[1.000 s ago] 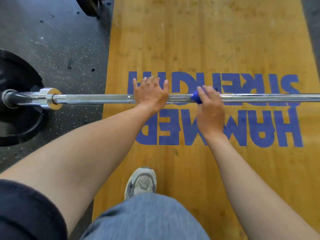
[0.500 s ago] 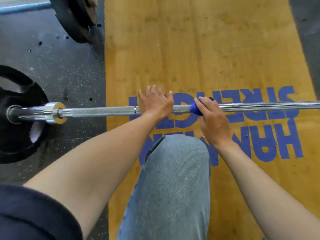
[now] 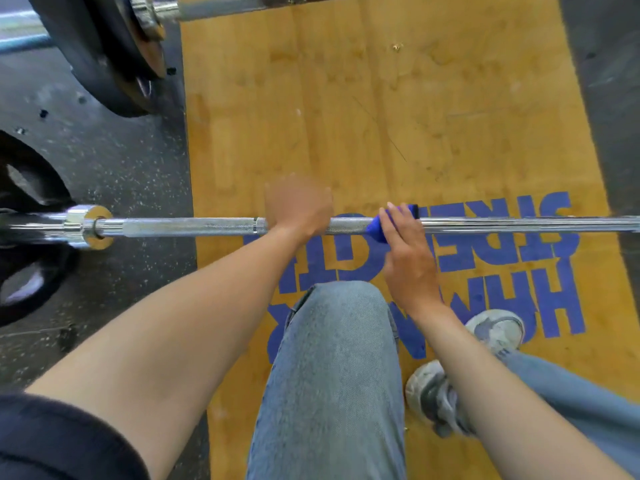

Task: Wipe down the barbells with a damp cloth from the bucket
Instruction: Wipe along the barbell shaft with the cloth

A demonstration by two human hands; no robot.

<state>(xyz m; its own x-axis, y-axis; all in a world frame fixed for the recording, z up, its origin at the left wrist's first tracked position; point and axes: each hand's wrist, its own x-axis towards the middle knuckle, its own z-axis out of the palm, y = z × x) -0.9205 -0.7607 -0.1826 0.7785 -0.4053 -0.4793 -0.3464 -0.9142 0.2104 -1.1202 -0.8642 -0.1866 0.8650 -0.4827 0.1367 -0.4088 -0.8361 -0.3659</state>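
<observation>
my right hand [image 3: 407,258] grips the blue cloth [image 3: 379,227] wrapped round the barbell [image 3: 194,226], which runs left to right across the wooden platform [image 3: 346,116] just beyond my knee [image 3: 341,306], its left end out over the black rubber floor [image 3: 114,168] with a dark plate [image 3: 24,244] on the sleeve. my left hand [image 3: 299,207] lies over the bar just left of the cloth, but it is blurred and i cannot tell whether its fingers are curled round the steel. a second loaded bar [image 3: 221,8] lies at the far left.
</observation>
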